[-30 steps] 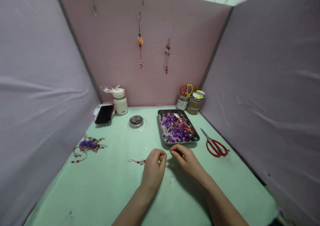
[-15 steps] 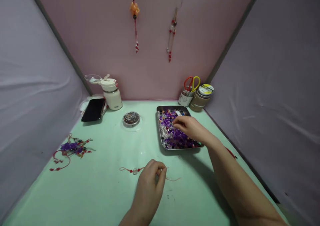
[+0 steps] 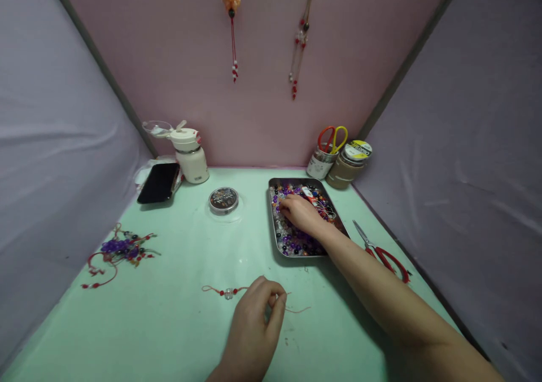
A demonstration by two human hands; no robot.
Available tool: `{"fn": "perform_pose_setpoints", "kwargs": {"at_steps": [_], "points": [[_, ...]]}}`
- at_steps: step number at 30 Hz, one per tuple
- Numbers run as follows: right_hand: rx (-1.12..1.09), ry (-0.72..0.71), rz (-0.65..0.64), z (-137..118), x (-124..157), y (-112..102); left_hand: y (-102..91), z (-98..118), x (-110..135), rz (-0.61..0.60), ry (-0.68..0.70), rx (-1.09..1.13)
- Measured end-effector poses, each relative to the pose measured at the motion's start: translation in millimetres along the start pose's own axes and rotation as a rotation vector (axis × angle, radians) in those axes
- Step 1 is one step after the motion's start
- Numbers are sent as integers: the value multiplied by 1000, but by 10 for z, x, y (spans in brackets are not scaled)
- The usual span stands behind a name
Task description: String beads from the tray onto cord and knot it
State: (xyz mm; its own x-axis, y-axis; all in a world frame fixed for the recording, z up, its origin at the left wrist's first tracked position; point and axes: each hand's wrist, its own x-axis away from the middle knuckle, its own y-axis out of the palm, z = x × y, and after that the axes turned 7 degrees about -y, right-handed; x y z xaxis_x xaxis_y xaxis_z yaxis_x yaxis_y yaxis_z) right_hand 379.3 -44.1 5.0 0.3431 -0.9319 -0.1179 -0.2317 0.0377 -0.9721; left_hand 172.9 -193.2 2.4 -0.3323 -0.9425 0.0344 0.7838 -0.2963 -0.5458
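Observation:
My left hand point(image 3: 255, 321) rests on the green table near its front, thumb and forefinger pinched on a thin red cord point(image 3: 228, 291) that carries a clear bead and small red beads. The cord's loose end trails to the right of the fingers. My right hand point(image 3: 301, 212) reaches into the metal tray point(image 3: 277, 245) of purple, clear and dark beads, fingers curled down among them. What the fingers hold, if anything, is hidden.
Red scissors point(image 3: 380, 249) lie right of the tray. Two jars point(image 3: 342, 167), one with scissors in it, stand at the back right. A round tin point(image 3: 223, 200), a white bottle point(image 3: 190, 153) and a phone point(image 3: 158, 182) sit at the back left. Finished beaded strings point(image 3: 121, 250) lie at left.
My right hand left the cord by my left hand and went forward into the bead tray, then shifted slightly left inside it. My left hand kept its pinch on the cord.

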Motion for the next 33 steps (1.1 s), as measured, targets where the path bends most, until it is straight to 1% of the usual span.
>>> {"fn": "perform_pose_setpoints", "kwargs": {"at_steps": [3, 9, 16, 23, 27, 30, 33], "points": [[-1, 9, 4, 19, -10, 31, 3, -4, 2, -4, -4, 3], [0, -28, 11, 35, -24, 94, -9, 1, -6, 7, 1, 11], [52, -73, 3, -3, -37, 69, -15, 4, -19, 22, 26, 18], [62, -36, -61, -28, -75, 27, 8, -27, -26, 42, 52, 40], [88, -53, -88, -52, -77, 25, 14, -26, -27, 56, 61, 37], [99, -62, -41, -64, -39, 2, 9, -26, -29, 75, 72, 33], [31, -25, 124, -98, 73, -86, 1, -27, -37, 117, 81, 47]]}}
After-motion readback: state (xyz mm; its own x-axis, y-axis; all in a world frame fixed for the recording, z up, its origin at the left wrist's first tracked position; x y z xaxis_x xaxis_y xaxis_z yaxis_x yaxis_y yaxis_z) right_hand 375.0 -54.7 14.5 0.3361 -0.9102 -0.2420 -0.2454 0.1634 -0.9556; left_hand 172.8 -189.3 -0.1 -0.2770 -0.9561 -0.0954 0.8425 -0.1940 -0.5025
